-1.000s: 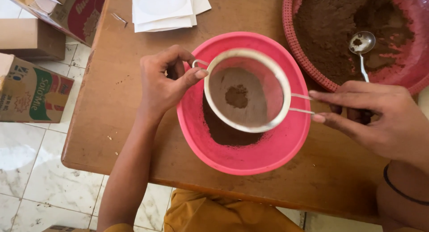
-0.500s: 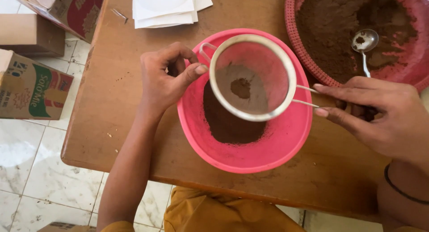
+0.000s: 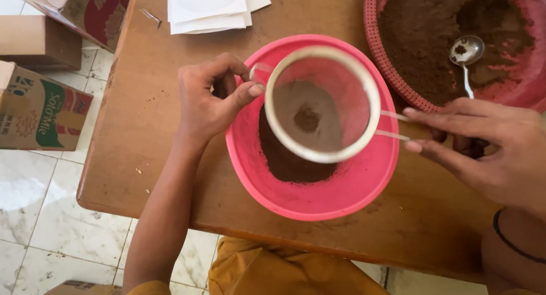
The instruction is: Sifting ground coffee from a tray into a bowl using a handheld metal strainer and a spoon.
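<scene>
A round metal sieve (image 3: 322, 104) with a little brown powder in its mesh hangs over a pink plastic bowl (image 3: 318, 195). Sifted brown powder (image 3: 287, 161) lies in the bowl's bottom. My left hand (image 3: 207, 99) pinches the sieve's small hook at the bowl's left rim. My right hand (image 3: 483, 144) grips the sieve's wire handle at the right. Both hands keep the sieve above the bowl.
A large red basket tray (image 3: 392, 73) of brown powder with a metal spoon (image 3: 466, 53) in it sits at the top right. White paper sheets (image 3: 213, 8) lie at the wooden table's (image 3: 148, 153) far side. Cardboard boxes (image 3: 40, 104) stand on the tiled floor at left.
The sieve has shifted up and to the right over the bowl, uncovering more of the sifted powder below. Both hands kept their hold and moved with it.
</scene>
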